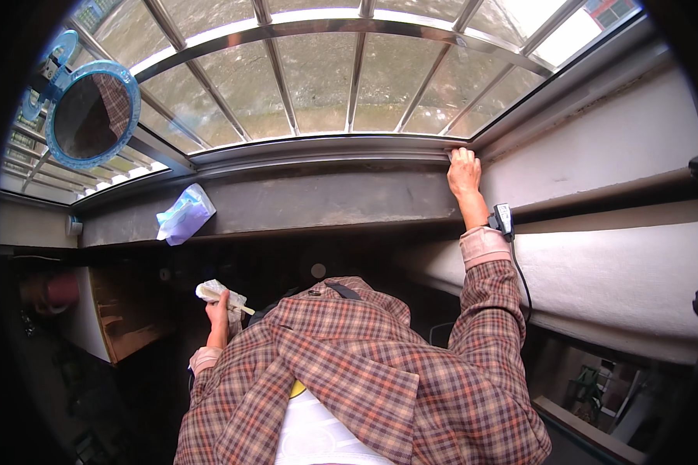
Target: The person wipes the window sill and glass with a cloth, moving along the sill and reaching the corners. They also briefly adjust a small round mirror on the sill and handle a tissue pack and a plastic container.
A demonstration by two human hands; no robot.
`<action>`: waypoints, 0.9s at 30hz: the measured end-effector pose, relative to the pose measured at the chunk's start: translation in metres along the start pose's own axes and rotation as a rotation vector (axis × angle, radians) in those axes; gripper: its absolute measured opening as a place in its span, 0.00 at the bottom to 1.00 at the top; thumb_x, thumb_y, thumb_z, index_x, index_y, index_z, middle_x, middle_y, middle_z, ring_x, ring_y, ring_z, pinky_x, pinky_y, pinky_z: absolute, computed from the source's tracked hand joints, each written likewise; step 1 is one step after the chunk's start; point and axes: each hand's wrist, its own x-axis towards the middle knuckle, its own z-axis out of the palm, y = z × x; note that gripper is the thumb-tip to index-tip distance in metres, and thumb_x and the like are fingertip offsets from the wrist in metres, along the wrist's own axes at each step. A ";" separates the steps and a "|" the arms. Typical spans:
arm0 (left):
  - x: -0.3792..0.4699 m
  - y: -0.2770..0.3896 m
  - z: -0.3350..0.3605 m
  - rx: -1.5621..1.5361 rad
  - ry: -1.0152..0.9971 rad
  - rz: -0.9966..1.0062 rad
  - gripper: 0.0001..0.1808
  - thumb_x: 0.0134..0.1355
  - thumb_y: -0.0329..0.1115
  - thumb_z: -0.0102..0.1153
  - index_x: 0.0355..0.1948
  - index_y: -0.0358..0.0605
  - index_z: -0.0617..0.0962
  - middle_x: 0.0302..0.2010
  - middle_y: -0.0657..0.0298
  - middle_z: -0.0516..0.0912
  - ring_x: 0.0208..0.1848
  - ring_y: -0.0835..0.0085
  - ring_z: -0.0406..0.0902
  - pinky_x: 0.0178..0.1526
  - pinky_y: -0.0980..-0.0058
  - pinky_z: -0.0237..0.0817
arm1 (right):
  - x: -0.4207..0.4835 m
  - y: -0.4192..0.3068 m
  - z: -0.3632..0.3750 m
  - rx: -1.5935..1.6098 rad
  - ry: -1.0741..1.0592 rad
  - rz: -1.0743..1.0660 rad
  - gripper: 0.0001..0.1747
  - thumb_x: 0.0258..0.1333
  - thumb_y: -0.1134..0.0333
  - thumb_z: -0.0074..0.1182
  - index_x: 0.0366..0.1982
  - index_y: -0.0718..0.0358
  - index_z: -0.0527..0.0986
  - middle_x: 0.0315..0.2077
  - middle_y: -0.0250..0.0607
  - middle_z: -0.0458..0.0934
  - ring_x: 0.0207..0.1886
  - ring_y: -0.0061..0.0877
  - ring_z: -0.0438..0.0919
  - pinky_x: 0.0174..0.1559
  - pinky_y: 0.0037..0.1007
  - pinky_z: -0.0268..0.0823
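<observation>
My right hand [464, 172] reaches up to the metal window frame [326, 152] at its lower right corner, its curled fingertips on the frame; whether they hold something small there is hidden. Low at the left, my left hand [218, 314] grips a crumpled white cloth or tissue [214, 289], from which a thin pale stick-like piece [246, 310] pokes out. Between the hands runs the dark window sill [326, 200]. A blue and purple soft plastic packet [186, 215] lies on the sill's left part, above my left hand. A device with a cable [503, 220] is strapped at my right wrist.
Metal bars [356, 81] stand beyond the glass. A round blue-framed mirror [93, 114] hangs at the upper left. A small round container [73, 225] is at the sill's left end. A wooden board or cabinet side [131, 319] stands lower left, and a white ledge [611, 267] juts out at right.
</observation>
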 end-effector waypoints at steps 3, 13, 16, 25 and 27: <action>-0.001 0.005 0.001 -0.033 -0.029 -0.020 0.26 0.51 0.38 0.69 0.46 0.30 0.76 0.42 0.56 0.81 0.40 0.69 0.79 0.43 0.73 0.70 | -0.001 -0.015 -0.002 0.025 0.047 -0.059 0.08 0.50 0.71 0.47 0.34 0.60 0.75 0.33 0.38 0.73 0.41 0.33 0.73 0.42 0.35 0.65; 0.015 0.006 -0.012 0.011 -0.044 -0.069 0.29 0.51 0.39 0.69 0.49 0.31 0.75 0.43 0.57 0.81 0.42 0.70 0.79 0.46 0.73 0.69 | 0.010 -0.137 -0.013 0.242 0.198 -0.094 0.07 0.50 0.68 0.51 0.34 0.56 0.75 0.30 0.36 0.74 0.39 0.33 0.73 0.39 0.35 0.64; 0.022 0.000 -0.019 -0.016 -0.053 -0.077 0.28 0.51 0.39 0.69 0.48 0.31 0.75 0.42 0.58 0.81 0.41 0.70 0.79 0.45 0.72 0.70 | 0.012 -0.154 -0.020 0.262 0.212 -0.033 0.07 0.50 0.68 0.51 0.34 0.55 0.75 0.29 0.37 0.74 0.38 0.33 0.73 0.39 0.35 0.64; 0.033 0.002 -0.046 -0.017 -0.095 -0.067 0.26 0.53 0.42 0.67 0.46 0.31 0.77 0.39 0.59 0.82 0.38 0.71 0.79 0.42 0.72 0.71 | 0.023 -0.247 -0.027 0.295 0.176 -0.071 0.03 0.47 0.69 0.52 0.28 0.57 0.71 0.29 0.37 0.72 0.38 0.34 0.72 0.39 0.36 0.64; 0.036 0.006 -0.053 -0.017 -0.049 -0.080 0.26 0.53 0.41 0.68 0.46 0.31 0.77 0.41 0.58 0.81 0.40 0.71 0.79 0.44 0.73 0.70 | 0.026 -0.275 -0.032 0.258 0.147 -0.078 0.04 0.47 0.68 0.54 0.28 0.57 0.72 0.30 0.38 0.73 0.39 0.34 0.72 0.39 0.36 0.65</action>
